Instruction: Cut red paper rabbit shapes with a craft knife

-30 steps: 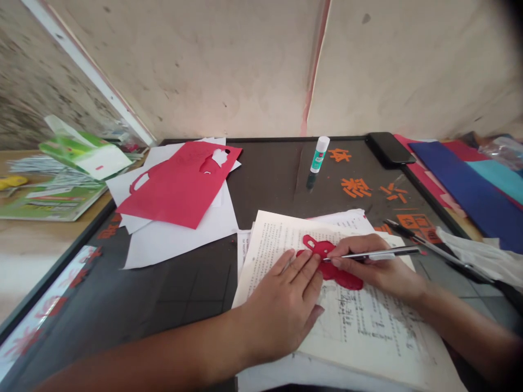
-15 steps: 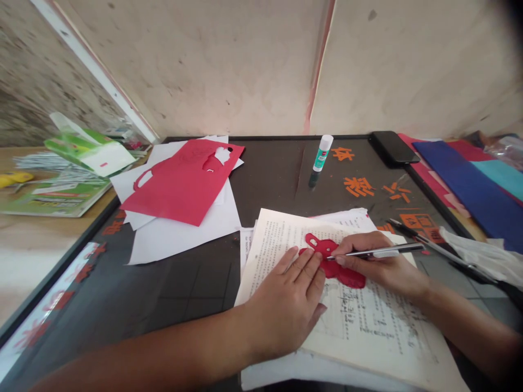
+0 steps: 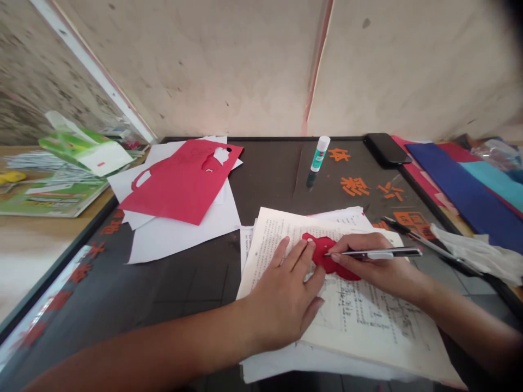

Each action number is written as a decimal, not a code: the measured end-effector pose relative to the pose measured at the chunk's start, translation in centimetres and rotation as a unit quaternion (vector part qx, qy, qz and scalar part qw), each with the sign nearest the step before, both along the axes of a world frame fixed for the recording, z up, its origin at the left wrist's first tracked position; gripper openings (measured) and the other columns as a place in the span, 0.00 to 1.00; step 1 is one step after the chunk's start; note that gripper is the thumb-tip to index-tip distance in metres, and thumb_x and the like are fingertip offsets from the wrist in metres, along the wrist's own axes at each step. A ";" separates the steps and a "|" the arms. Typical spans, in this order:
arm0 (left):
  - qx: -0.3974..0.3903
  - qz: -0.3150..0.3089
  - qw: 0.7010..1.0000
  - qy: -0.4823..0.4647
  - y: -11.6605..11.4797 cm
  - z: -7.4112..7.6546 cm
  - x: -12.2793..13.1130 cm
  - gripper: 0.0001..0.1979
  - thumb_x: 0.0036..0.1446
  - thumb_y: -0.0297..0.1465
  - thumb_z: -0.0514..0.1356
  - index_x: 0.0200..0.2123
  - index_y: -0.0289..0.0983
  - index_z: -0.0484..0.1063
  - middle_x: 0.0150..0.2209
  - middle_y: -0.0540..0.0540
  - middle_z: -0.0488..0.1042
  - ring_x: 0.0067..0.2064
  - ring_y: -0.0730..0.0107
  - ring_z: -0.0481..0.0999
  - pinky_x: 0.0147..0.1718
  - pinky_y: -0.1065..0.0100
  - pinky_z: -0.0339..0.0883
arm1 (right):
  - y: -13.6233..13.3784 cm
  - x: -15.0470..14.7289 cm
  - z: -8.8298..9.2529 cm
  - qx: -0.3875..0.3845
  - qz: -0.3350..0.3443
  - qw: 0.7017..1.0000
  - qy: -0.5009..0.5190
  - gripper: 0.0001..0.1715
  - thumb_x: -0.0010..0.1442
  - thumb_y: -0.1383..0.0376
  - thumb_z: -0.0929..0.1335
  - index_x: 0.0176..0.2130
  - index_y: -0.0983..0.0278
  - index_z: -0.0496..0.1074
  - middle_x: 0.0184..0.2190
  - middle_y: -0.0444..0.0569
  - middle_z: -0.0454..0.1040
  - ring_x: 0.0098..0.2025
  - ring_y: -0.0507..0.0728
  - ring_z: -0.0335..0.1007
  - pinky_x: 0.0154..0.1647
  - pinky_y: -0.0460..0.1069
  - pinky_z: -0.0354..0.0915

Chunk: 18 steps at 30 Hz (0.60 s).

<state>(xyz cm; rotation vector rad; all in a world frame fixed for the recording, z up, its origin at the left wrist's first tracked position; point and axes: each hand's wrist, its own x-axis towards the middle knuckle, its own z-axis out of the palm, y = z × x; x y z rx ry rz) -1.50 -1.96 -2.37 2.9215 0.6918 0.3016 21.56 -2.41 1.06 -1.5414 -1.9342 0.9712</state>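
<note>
Your left hand [image 3: 281, 310] lies flat, fingers spread, pinning the red paper cutout [image 3: 332, 265] to the printed pages [image 3: 368, 321] near the front right of the dark tabletop [image 3: 269, 179]. Your right hand [image 3: 376, 267] pinches a pen [image 3: 378, 253], its tip at the cutout. Risk: if your left fingers slacken, the cutout could slide and the pen line wander; hard pressure could tear the paper. Count: one cutout, one pen in hand, one red sheet [image 3: 175, 182], one glue stick [image 3: 321, 153], one phone [image 3: 386, 148], at least four orange paper characters [image 3: 354, 186].
</note>
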 end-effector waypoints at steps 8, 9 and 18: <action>0.073 0.036 0.995 -0.057 -0.8 -0.3 -0.2 0.27 0.68 0.42 0.49 0.63 0.33 0.60 0.64 0.32 0.61 0.67 0.45 0.54 0.64 0.40 0.30 | -0.1 -0.3 0.6 0.002 -0.001 1.000 -0.001 0.13 0.62 0.59 0.68 0.33 0.63 0.79 0.29 0.48 0.79 0.29 0.54 0.72 0.30 0.49 0.67; 0.078 0.029 0.995 -0.057 -0.6 -0.4 -0.3 0.27 0.68 0.43 0.49 0.62 0.31 0.62 0.65 0.33 0.59 0.67 0.46 0.52 0.65 0.41 0.27 | 0.1 -0.3 0.8 -0.001 0.023 1.000 -0.004 0.13 0.63 0.59 0.68 0.32 0.63 0.79 0.29 0.48 0.79 0.29 0.54 0.72 0.30 0.49 0.67; 0.033 0.020 0.999 -0.030 -1.1 -0.3 0.3 0.29 0.69 0.45 0.47 0.62 0.30 0.62 0.60 0.31 0.65 0.66 0.43 0.56 0.64 0.39 0.34 | 0.9 -0.7 2.0 0.028 0.079 0.994 -0.063 0.09 0.61 0.65 0.68 0.32 0.62 0.79 0.29 0.45 0.80 0.30 0.52 0.74 0.35 0.48 0.69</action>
